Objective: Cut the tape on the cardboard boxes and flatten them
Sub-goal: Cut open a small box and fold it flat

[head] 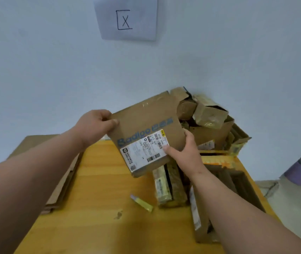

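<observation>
Both hands, left hand [93, 123] and right hand [184, 153], grip my brown labelled cardboard box [146, 131]; far-right pile of taped boxes [210, 121] may topple if nudged.

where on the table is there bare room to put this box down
Bare wood lies in the table's middle and near-left, between the flattened cardboard stack and the yellow cutter. The right side and far corner are crowded with boxes.
</observation>
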A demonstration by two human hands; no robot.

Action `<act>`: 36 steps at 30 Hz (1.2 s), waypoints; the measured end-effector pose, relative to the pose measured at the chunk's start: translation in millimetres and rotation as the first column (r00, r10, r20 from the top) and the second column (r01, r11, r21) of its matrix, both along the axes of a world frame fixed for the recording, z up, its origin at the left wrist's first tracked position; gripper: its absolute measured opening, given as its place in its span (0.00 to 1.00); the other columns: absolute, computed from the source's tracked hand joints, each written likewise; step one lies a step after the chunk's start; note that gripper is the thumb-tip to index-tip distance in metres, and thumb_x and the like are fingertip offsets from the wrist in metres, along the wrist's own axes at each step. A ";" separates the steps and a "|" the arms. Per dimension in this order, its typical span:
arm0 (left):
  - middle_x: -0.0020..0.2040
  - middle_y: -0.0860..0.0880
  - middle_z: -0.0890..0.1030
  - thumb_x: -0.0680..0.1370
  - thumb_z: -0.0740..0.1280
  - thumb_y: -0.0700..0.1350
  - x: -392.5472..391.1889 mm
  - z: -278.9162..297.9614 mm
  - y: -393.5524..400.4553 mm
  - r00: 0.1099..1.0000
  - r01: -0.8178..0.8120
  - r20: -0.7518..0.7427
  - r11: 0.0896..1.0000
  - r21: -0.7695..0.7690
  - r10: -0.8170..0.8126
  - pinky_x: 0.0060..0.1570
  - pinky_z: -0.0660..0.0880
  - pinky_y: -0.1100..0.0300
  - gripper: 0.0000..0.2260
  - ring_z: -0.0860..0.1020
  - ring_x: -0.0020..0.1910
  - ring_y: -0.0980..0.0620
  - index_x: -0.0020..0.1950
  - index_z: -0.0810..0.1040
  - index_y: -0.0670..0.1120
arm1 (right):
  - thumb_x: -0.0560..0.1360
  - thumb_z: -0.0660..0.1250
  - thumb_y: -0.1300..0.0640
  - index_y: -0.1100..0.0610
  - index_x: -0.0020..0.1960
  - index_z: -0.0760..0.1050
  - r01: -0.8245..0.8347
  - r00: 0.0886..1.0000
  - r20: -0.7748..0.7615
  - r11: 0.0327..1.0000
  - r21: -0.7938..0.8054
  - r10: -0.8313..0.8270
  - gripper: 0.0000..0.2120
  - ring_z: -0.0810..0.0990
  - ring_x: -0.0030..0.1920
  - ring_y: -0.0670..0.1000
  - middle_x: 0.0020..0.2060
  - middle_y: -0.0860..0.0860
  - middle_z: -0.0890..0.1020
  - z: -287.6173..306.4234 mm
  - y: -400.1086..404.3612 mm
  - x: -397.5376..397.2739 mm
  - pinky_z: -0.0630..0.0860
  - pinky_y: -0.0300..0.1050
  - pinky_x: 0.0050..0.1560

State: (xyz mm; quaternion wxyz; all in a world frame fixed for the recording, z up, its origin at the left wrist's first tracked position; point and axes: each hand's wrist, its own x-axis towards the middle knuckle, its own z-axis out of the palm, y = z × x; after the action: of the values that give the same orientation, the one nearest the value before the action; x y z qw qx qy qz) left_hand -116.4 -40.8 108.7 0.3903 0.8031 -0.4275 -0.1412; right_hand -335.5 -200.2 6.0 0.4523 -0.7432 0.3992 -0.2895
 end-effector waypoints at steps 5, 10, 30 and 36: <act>0.45 0.38 0.80 0.79 0.69 0.45 63.2 -45.9 54.3 0.949 -0.152 -0.269 0.986 0.070 0.165 0.55 0.79 0.39 0.12 0.80 0.47 0.41 0.45 0.75 0.36 | 0.67 0.79 0.47 0.49 0.76 0.57 -0.201 0.969 -0.123 0.973 0.117 0.215 0.46 0.74 0.60 0.48 0.64 0.47 0.73 -22.0 40.3 55.2 0.72 0.43 0.58; 0.52 0.44 0.79 0.80 0.68 0.47 106.2 -94.9 75.1 0.937 -0.240 -0.216 0.956 0.172 0.274 0.52 0.80 0.42 0.12 0.80 0.50 0.43 0.62 0.75 0.45 | 0.70 0.77 0.45 0.50 0.72 0.65 -0.160 0.954 -0.224 0.970 0.181 0.200 0.35 0.77 0.53 0.45 0.57 0.44 0.78 -54.0 73.5 98.2 0.73 0.38 0.50; 0.78 0.56 0.29 0.66 0.70 0.72 81.1 -248.5 76.9 0.898 0.143 0.149 0.594 0.791 -0.415 0.75 0.50 0.36 0.57 0.29 0.76 0.45 0.78 0.34 0.57 | 0.74 0.65 0.53 0.46 0.54 0.75 0.097 0.859 -0.495 0.910 0.403 0.128 0.10 0.82 0.46 0.52 0.47 0.48 0.83 -161.8 72.3 140.4 0.81 0.53 0.49; 0.81 0.56 0.39 0.71 0.71 0.66 92.5 -248.5 65.4 0.931 0.189 0.103 0.702 0.687 -0.351 0.75 0.55 0.46 0.49 0.35 0.78 0.50 0.81 0.44 0.57 | 0.77 0.61 0.59 0.51 0.60 0.75 0.004 0.793 -0.585 0.958 0.286 0.171 0.13 0.77 0.49 0.53 0.55 0.53 0.80 -178.8 58.6 120.1 0.76 0.46 0.47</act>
State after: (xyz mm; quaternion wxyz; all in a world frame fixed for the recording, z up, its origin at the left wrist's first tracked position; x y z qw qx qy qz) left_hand -23.9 24.5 -139.7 0.0010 0.8275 -0.5037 -0.2480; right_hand -215.5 -141.6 -172.7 0.4116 -0.7442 0.5245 0.0407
